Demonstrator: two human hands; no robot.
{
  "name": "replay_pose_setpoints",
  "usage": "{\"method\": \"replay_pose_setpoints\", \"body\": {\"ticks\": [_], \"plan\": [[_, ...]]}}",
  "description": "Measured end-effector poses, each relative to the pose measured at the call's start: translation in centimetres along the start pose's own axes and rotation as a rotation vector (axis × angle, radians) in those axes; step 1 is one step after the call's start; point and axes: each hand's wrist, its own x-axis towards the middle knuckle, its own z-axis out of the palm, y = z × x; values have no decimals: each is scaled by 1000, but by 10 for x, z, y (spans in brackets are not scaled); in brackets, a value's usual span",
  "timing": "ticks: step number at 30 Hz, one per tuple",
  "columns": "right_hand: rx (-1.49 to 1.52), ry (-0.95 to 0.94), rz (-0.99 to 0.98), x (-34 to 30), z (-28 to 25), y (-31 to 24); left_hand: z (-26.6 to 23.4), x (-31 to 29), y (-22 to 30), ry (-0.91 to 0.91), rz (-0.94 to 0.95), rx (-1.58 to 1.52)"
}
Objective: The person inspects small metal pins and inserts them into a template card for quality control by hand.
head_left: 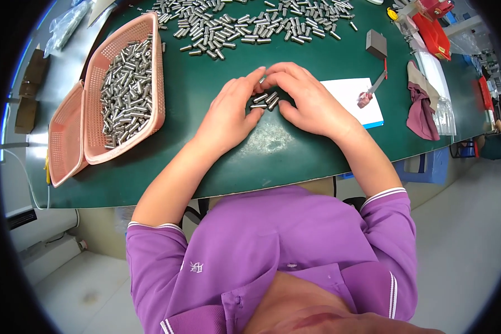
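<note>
The green bench (250, 175) looks smooth, so a careless brush of a wrist could set loose pins rolling. On it stands the pink basket (158, 83), full of metal pins. Right of the basket, toward the far edge, lies a broad spread of pins (209, 36); reaching too far there could mix the groups. Also right of the basket, the forearms slant inward and the left hand (228, 114) and right hand (312, 103) arch palms-in, fingers curved, tips nearly meeting, thumbs apart. Between them, right of the basket, lie a few short pins (271, 99). One pin (261, 80) shows at the fingertips; whether either hand pinches it, I cannot tell.
</note>
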Motion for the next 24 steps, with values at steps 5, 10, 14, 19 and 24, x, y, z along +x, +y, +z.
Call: {"method": "replay_pose_setpoints", "body": {"ticks": [5, 10, 14, 19, 24], "plan": [[-37, -86, 25, -1, 8, 2, -7, -1, 3, -36, -58, 56], [-1, -190, 108, -2, 4, -3, -9, -7, 5, -65, -18, 153], [11, -91, 95, -2, 14, -5, -20, -10, 14, -79, -127, 105], [99, -153, 98, 3, 12, -5, -30, -11, 7, -59, -134, 245], [167, -146, 106, 4, 14, -3, -27, -5, -2, -65, -94, 260]]}}
